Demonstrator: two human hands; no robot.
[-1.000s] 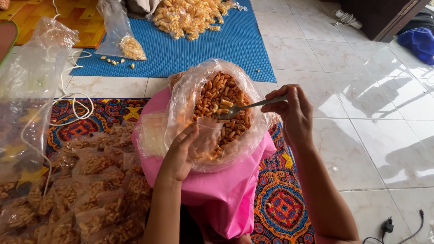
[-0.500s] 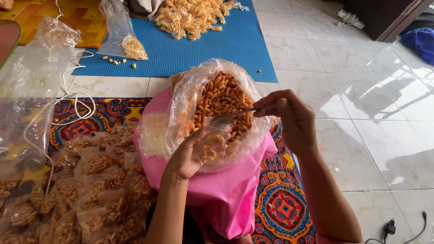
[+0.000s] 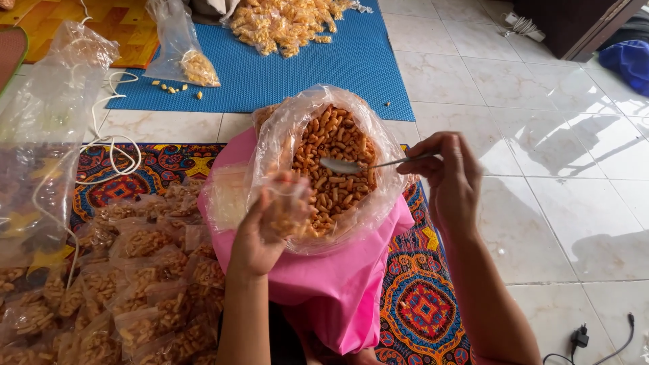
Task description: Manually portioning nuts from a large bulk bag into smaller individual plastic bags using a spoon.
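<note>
Her left hand (image 3: 260, 233) grips a small clear pouch (image 3: 287, 206) at the big snack bag's (image 3: 334, 165) rim, mouth up to catch; right hand (image 3: 449, 177) pinches a spoon (image 3: 345, 165) above the snacks.

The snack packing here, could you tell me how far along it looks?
Done: a heap of filled small packets lies on the patterned mat. In hand: the left hand holds a small clear bag partly filled, and the right hand holds a spoon over the big bag of snacks. Left: that bag looks far from empty.
</note>
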